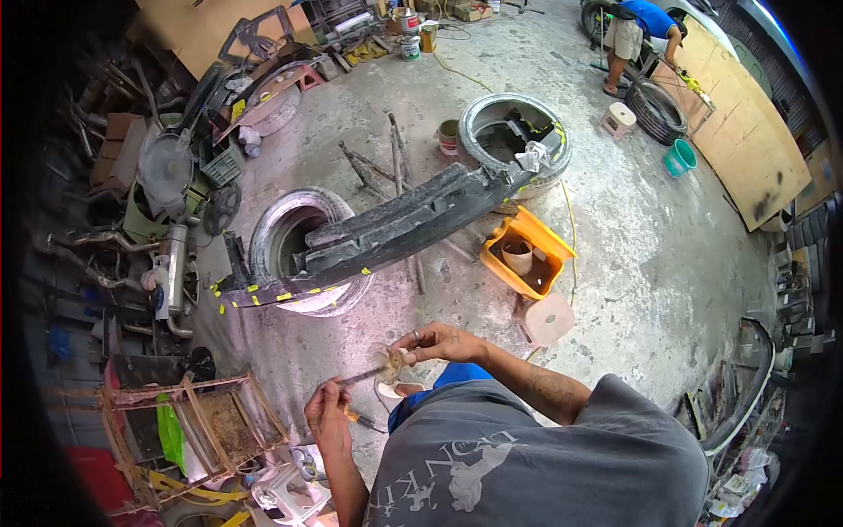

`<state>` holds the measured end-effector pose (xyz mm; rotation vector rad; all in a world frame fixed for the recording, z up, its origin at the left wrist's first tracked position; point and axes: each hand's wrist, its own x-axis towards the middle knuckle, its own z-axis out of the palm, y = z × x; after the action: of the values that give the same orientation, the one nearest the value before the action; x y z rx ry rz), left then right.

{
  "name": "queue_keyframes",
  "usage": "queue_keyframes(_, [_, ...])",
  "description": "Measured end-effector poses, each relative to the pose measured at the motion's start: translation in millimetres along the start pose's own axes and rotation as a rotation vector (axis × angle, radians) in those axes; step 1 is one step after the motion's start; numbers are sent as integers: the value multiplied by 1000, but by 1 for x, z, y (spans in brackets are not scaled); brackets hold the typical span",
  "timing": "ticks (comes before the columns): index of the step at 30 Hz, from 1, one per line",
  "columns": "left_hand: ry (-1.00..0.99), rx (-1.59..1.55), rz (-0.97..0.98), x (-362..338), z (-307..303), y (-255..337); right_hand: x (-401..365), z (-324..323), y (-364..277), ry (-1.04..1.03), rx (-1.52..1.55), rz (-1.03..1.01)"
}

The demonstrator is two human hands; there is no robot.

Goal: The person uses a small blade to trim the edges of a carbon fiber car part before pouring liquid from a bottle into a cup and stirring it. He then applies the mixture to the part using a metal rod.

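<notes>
My left hand (pixel 329 415) grips a thin tool like a brush or knife (pixel 358 379), its tip reaching toward my right hand. My right hand (pixel 436 342) pinches a small clear plastic piece with yellowish paste (pixel 392 359) above a small white cup (pixel 389 388). Just beyond my hands a long black car bumper (pixel 386 233) lies across two whitish tyres (pixel 294 250) (pixel 514 132), with yellow tape bits along its near edge.
An orange tray (pixel 525 255) holding a cup and a small stool (pixel 546 318) stand on the concrete to the right. A wooden ladder-like rack (pixel 189 426) is at lower left. Junk parts crowd the left. A person (pixel 637 35) works by boards at far right.
</notes>
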<state>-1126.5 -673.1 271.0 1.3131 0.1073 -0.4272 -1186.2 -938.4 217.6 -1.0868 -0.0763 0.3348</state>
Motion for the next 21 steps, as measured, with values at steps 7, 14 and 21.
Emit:
queue_keyframes(7, [-132,105,-37,1,6,9,-10,0,4,25,-29,-21])
queue_keyframes(14, [-22,153,7,8,18,4,-15,-8,5,32,-17,-42])
queue_keyframes(21, [-33,196,-7,8,13,11,-10,-3,18,61,98,-66])
